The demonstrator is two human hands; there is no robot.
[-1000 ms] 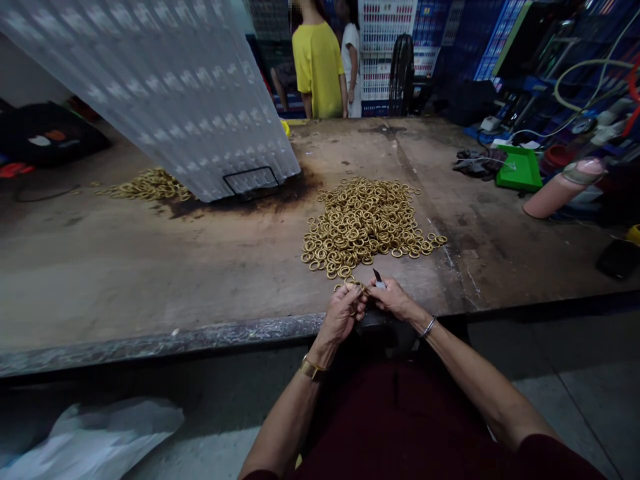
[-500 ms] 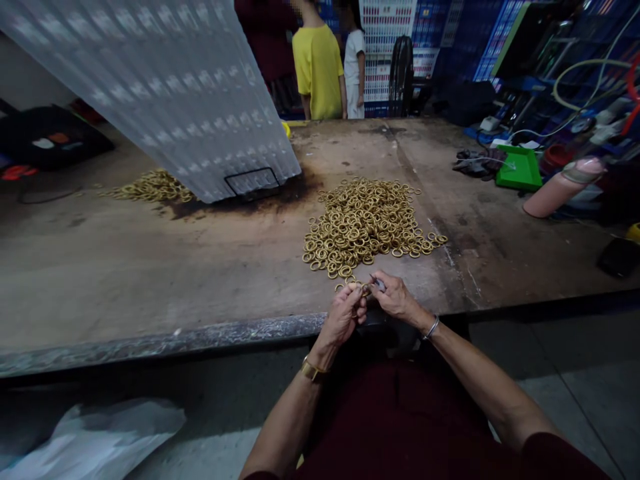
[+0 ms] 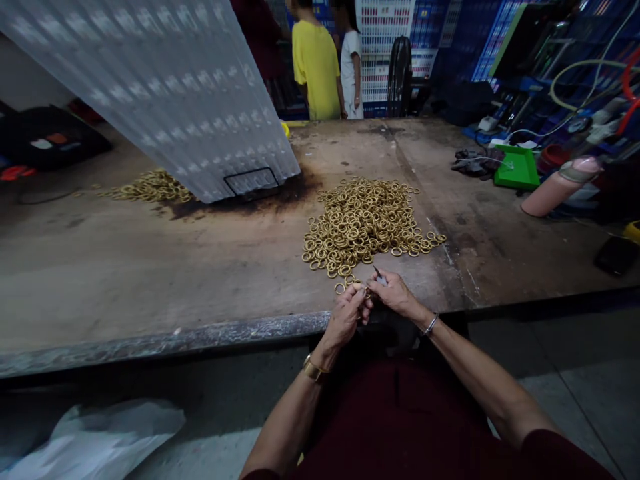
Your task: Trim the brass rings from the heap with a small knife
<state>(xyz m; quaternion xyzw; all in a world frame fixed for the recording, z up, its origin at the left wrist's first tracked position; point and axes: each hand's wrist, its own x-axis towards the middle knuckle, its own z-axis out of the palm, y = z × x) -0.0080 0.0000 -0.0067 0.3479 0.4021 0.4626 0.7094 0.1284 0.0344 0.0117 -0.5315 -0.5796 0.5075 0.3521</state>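
Note:
My left hand [image 3: 346,316] is closed at the table's front edge, pinching a gold-coloured ring [image 3: 367,293] between thumb and fingers. Against it, my right hand [image 3: 399,297] is closed on a small pointed knife [image 3: 377,273]. Its thin dark tip points up and away, and a pale grey part shows by the fingers. The right thumb and fingertip meet the ring too; how firmly they grip it is hidden. Just beyond both hands lies a big heap of gold-coloured rings [image 3: 363,220], with a few loose rings [image 3: 340,288] near my left fingertips.
A tall translucent ribbed panel [image 3: 165,87] stands tilted on the wooden table [image 3: 125,280], more rings [image 3: 150,187] behind it. At right are a green tray [image 3: 517,168], a pink bottle [image 3: 561,187] and a black object [image 3: 616,255]. People stand beyond the far edge.
My right hand has turned slightly, so the knife tip points more upward and away from the ring. Both hands remain together at the table edge. The people at the back have shifted a little.

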